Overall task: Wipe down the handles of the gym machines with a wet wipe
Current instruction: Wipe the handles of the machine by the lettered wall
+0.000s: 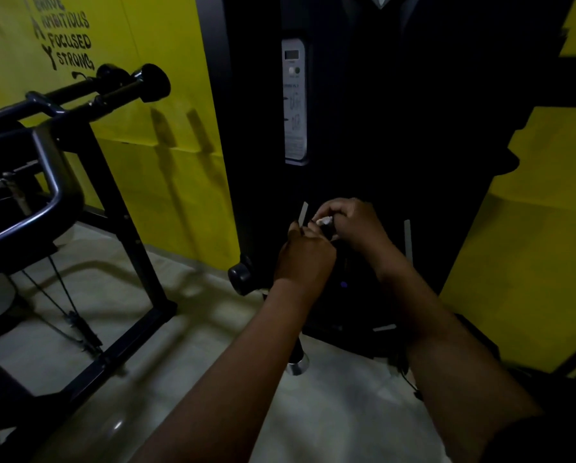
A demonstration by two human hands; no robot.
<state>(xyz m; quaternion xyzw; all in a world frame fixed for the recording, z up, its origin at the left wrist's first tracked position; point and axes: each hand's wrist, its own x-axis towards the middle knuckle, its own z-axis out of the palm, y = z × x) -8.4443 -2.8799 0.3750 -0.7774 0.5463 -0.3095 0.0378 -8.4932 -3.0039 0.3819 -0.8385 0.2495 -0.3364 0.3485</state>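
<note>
Right hand [350, 222] pinching white wipe [325, 220], wall lettering [69, 41] "FOCUSED", "STRONG"

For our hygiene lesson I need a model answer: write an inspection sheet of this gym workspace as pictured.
Surface: pale floor, shadowed.
Job's things: white wet wipe between the hands, in front of the dark centre machine; chrome-capped bar below the left forearm.
Clutter: nothing seen.
Hands: right hand pinches the wipe; left hand curled beside it, grip too dark to tell.
Cables: thin cables under the left machine.
Surroundings: yellow wall with lettering; white placard.
</note>
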